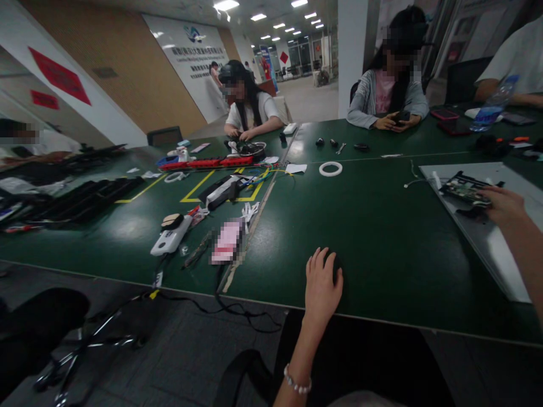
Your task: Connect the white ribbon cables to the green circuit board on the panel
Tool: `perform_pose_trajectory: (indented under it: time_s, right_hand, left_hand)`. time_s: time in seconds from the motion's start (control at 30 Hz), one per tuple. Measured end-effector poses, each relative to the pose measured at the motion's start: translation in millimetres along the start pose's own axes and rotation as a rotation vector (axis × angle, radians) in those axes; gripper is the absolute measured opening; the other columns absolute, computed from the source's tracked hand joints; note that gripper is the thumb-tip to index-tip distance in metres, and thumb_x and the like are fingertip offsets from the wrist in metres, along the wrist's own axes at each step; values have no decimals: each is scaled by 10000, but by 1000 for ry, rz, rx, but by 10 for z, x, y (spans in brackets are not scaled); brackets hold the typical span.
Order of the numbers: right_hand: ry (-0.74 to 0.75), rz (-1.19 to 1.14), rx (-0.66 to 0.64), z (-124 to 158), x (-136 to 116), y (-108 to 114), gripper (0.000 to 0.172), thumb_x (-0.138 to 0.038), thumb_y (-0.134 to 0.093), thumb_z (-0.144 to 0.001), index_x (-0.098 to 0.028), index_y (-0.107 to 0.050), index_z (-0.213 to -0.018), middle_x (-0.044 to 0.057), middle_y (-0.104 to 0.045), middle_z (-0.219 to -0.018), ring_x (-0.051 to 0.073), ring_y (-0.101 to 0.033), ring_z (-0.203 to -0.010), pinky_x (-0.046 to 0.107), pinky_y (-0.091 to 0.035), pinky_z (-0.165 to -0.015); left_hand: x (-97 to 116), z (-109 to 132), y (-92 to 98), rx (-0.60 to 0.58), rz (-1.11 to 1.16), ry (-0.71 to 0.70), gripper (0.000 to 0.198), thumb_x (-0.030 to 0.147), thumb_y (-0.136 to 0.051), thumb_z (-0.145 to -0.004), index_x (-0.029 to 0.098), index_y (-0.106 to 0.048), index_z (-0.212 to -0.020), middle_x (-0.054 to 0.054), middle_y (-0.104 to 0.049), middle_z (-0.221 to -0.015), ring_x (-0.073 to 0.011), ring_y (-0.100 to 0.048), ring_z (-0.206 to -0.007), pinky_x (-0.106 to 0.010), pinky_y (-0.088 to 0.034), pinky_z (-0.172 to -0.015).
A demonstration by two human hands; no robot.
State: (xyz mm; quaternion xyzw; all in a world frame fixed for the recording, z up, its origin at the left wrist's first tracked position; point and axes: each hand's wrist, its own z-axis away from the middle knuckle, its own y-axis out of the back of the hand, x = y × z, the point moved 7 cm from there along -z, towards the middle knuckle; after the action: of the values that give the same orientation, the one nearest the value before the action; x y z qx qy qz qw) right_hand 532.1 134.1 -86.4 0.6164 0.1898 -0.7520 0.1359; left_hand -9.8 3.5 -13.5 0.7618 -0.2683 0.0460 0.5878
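My left hand [323, 282] rests at the table's front edge, its fingers curved over a small black rounded object [336, 263] that looks like a computer mouse. Most of that object is hidden under the palm and fingers. At the right, my right hand [507, 203] grips the near edge of a circuit board [464, 189] in a black frame. The board is over a grey-white sheet [492, 249], tilted a little. A thin white cable [418, 182] trails leftward from it.
A white tape roll [330, 169], a small wrench [341, 148] and small black parts lie farther back. Left of the table seam are a phone [228, 242], a white power bank-like device [172, 236] and cables. Co-workers sit opposite. A water bottle [494, 104] stands back right.
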Motion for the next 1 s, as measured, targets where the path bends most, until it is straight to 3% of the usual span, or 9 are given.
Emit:
perform_pose_trajectory:
  time_s: [0.1, 0.23, 0.33, 0.4, 0.5, 0.7, 0.83, 1.0]
  right_hand:
    - [32, -1, -39, 50, -101, -65, 255, 79, -592, -651, -84, -681, -826, 82, -639, -860, 122, -598, -674, 278, -513, -660]
    - [116, -57, -146, 229, -549, -226, 346, 41, -581, -711, -90, -705, -1006, 96, -649, -949, 126, -617, -718, 263, -509, -620]
    - [152, -100, -261, 541, -944, -393, 431, 19, -610, -719, -104, -675, -1127, 107, -639, -1020, 142, -621, -780, 268, -507, -621]
    - [79, -171, -355, 817, -1049, -511, 487, 32, -566, -735, -126, -641, -1190, 97, -622, -1076, 145, -620, -851, 263, -515, -657]
    - [-114, -171, -503, 1259, -884, -670, 480, 4, -547, -764, -143, -614, -1215, 74, -613, -1076, 112, -599, -835, 198, -504, -643]
    - [-431, -125, -753, 1963, -78, -896, 428, -28, -515, -765, -161, -610, -1161, 56, -627, -1078, 135, -615, -816, 193, -511, -590]
    - [-472, -98, -830, 2265, 247, -1043, 400, -62, -555, -741, -180, -635, -1115, 57, -632, -1100, 130, -634, -777, 199, -530, -576]
    - [-445, -29, -962, 2504, 394, -1142, 439, -121, -601, -748, -205, -617, -1178, 61, -642, -1073, 129, -641, -796, 190, -533, -578]
  left_hand:
    - [-1, -7, -5, -9, 0, 0, 354, 199, -462, -913, 219, -475, -1267, -99, -482, -1368, -267, -371, -1360, -530, -341, -1107]
    - [-8, -11, -27, -23, -3, 1, 352, 211, -442, -927, 211, -470, -1278, -92, -474, -1377, -263, -350, -1373, -520, -322, -1123]
    - [-16, -13, -44, -30, -7, 5, 352, 220, -436, -932, 207, -469, -1282, -90, -464, -1389, -262, -341, -1378, -511, -315, -1129]
    - [-14, -17, -46, -32, -9, 3, 351, 221, -436, -933, 204, -469, -1282, -92, -462, -1393, -262, -341, -1377, -509, -316, -1129]
    - [-3, -23, -36, -32, -8, 1, 347, 219, -436, -934, 199, -472, -1278, -96, -467, -1388, -260, -346, -1373, -509, -315, -1131]
    - [-1, -15, -35, -25, -8, -6, 350, 209, -451, -924, 197, -480, -1273, -100, -471, -1381, -257, -343, -1375, -500, -312, -1134]
    - [-20, -10, -58, -22, -15, -2, 348, 206, -447, -925, 194, -482, -1270, -98, -470, -1383, -259, -348, -1371, -499, -313, -1133]
    - [-8, -16, -58, -25, -26, -10, 344, 208, -447, -924, 183, -489, -1264, -103, -478, -1375, -263, -357, -1364, -494, -322, -1129]
